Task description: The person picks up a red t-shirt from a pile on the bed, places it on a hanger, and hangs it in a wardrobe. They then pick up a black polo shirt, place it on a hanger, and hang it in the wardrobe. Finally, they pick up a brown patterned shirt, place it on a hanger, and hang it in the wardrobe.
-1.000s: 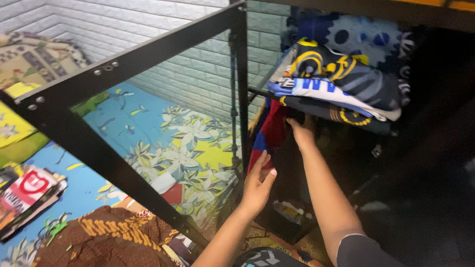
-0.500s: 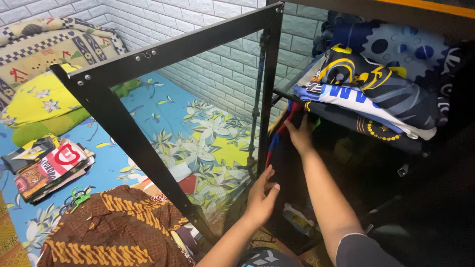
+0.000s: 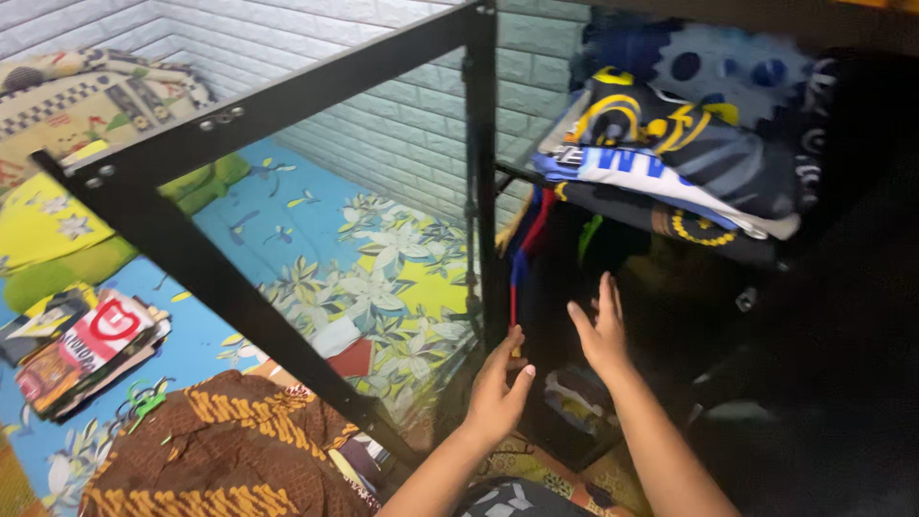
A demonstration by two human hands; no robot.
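Reaching into the dark lower part of a black metal wardrobe frame [image 3: 483, 182], the left hand [image 3: 500, 388] rests its fingertips against the frame's upright post, fingers loosely spread and clamped on nothing. Just to its right, the right hand [image 3: 601, 330] hangs in the open space below the shelf, palm turned inward, fingers apart and holding nothing. Between and above the two hands, a red and blue hanging garment [image 3: 525, 244] drops from under the shelf edge, close to the left fingertips; whether they touch it cannot be told. On the shelf above lies a stack of folded clothes [image 3: 670, 163] in dark blue, yellow and white. Left of the frame, a bed with a blue floral sheet [image 3: 316, 258] carries a brown patterned cloth [image 3: 220, 455], a small pile of printed packets [image 3: 81, 349], green hangers [image 3: 144, 400] and a yellow pillow [image 3: 43, 215]. A pale brick wall [image 3: 392, 144] stands behind.
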